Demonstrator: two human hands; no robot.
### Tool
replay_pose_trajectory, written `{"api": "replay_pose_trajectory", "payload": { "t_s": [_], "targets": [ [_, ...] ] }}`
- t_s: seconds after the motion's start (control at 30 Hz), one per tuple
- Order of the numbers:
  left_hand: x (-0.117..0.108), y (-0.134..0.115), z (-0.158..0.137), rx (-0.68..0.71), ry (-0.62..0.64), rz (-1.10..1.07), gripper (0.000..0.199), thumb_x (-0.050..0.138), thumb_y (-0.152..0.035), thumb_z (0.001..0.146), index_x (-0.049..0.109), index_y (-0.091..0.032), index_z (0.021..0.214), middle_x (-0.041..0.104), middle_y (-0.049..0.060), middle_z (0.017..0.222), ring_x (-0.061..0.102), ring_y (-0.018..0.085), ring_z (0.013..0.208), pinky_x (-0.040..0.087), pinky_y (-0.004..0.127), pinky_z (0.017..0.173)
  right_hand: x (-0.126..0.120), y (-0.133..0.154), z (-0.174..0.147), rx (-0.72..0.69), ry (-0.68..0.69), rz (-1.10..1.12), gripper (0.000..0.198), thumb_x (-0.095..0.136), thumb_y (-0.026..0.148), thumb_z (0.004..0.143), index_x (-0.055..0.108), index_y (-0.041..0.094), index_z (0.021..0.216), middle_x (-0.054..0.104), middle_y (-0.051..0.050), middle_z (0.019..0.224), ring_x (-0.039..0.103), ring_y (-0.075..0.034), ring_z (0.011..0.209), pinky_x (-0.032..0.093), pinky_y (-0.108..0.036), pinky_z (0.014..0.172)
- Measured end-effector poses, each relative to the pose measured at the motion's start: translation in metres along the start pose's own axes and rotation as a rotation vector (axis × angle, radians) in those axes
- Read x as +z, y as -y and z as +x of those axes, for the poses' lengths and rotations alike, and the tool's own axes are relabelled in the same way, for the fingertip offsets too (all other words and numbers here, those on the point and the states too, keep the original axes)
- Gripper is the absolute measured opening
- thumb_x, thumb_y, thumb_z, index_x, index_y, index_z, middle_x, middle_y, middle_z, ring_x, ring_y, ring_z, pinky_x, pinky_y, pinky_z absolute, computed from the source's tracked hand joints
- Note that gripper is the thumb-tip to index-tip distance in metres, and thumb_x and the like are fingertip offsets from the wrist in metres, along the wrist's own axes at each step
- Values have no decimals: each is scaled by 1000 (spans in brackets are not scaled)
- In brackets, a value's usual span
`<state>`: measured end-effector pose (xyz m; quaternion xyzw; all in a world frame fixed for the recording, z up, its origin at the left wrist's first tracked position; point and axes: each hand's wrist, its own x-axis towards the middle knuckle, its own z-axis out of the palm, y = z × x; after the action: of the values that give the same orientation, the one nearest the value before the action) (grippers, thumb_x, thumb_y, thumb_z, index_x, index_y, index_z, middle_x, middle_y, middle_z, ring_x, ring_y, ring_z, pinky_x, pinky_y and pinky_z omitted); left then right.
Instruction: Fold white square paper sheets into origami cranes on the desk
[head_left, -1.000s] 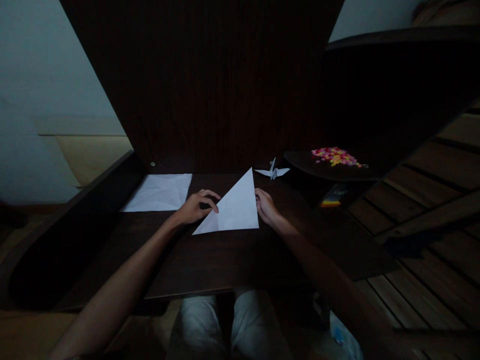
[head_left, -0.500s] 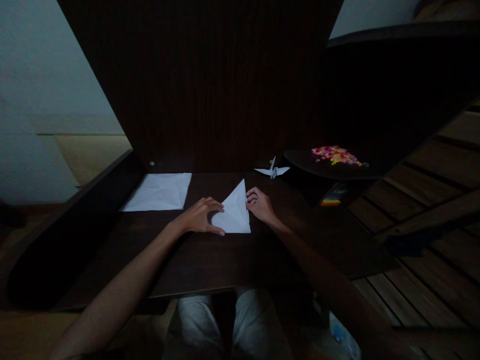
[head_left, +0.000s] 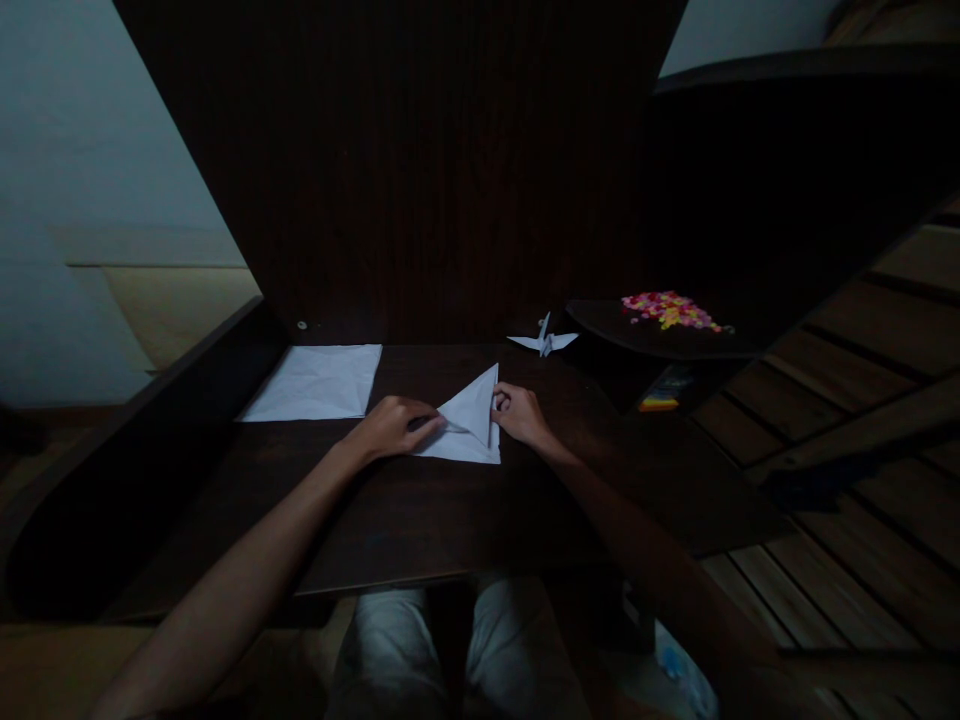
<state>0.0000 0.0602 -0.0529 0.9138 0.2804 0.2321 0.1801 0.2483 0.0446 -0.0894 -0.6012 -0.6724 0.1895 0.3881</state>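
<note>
A white sheet of folded paper (head_left: 471, 412) lies on the dark wooden desk in front of me, its upper layer lifted into a raised triangular flap. My left hand (head_left: 397, 426) pinches the paper's left side between thumb and fingers. At the right edge, the curled fingers of my right hand (head_left: 517, 410) grip the paper close to the flap's upright side. Beyond my right hand, a folded white paper crane (head_left: 545, 341) stands near the back panel. Left of my left hand rests a stack of white paper (head_left: 319, 382).
A small corner shelf (head_left: 622, 335) at the right holds a pile of pink, red and yellow bits (head_left: 671, 310). Below it is a dark item with a yellow-orange edge (head_left: 660, 403). A raised side board (head_left: 142, 440) bounds the desk's left, and a tall panel (head_left: 420, 170) its back.
The paper's top layer has lifted, opening a flap above the lower layer. My left thumb and fingers have closed from a spread pose into a pinch. My right hand has barely shifted.
</note>
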Motion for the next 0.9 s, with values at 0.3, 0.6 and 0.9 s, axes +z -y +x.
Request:
{"api": "replay_pose_trajectory", "payload": {
  "t_s": [0.3,0.6,0.9],
  "targets": [
    [-2,16,2,-340,-309,458,41,35,-39,93,67,-15,85,67,11,70,62,20,63,40,27,59,-4,-9,3,32,-77,-28,30,68,21,61,60,18,90,51,6,62,47,-10,55,36,-23,57],
    [-3,19,2,-598,-91,525,33,47,-41,83,68,-16,78,67,12,74,64,27,74,46,34,65,-1,-14,4,42,-115,6,57,66,18,62,46,19,115,57,6,68,51,-12,59,40,-24,60],
    [15,13,2,21,-45,256,40,50,-48,86,62,-17,107,62,11,109,56,24,103,43,40,93,-2,-14,9,206,-54,165,30,63,19,61,65,16,91,64,1,71,54,-12,59,40,-24,57]
  ]
}}
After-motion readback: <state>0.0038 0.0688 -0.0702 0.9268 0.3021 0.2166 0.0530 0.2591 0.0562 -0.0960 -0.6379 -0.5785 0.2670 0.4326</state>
